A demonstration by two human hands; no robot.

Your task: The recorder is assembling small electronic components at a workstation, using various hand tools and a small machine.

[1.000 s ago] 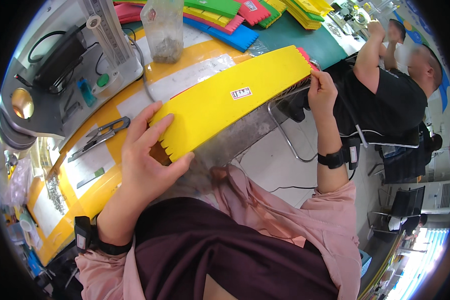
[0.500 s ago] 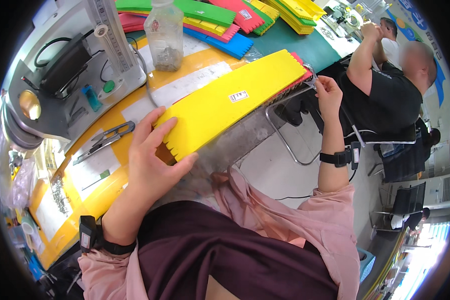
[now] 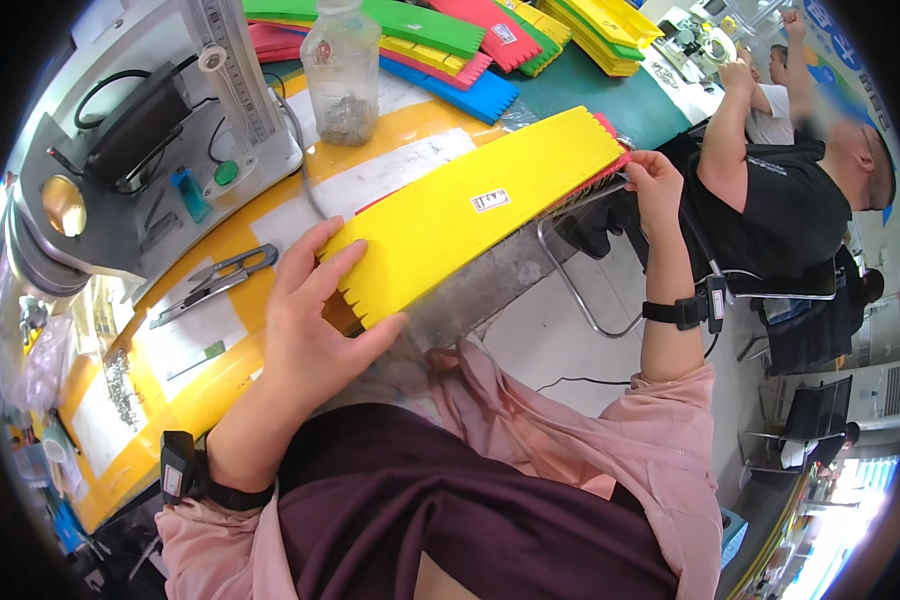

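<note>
A long yellow board (image 3: 440,222) with notched ends and a small white label slants across the table's front edge. Beneath it, a red board (image 3: 610,170) shows along the far right edge, above a row of fine teeth or wires. My left hand (image 3: 315,320) grips the board's near-left end, its thumb at the front edge and its fingers spread on top. At the far right corner my right hand (image 3: 656,190) is closed in a pinch against the red edge; what lies between its fingertips is too small to make out.
Thread snips (image 3: 215,285) lie left of my left hand. Behind the board stands a clear plastic jar (image 3: 342,80) with small pieces inside. Stacked coloured boards (image 3: 420,28) fill the back, and a grey stand (image 3: 235,90) rises at left. A person in black (image 3: 790,210) sits at right.
The clear or shiny strip at my right fingertips no longer shows, and those fingers now sit against the board's corner. The whole view has shifted slightly; my left hand keeps its grip.
</note>
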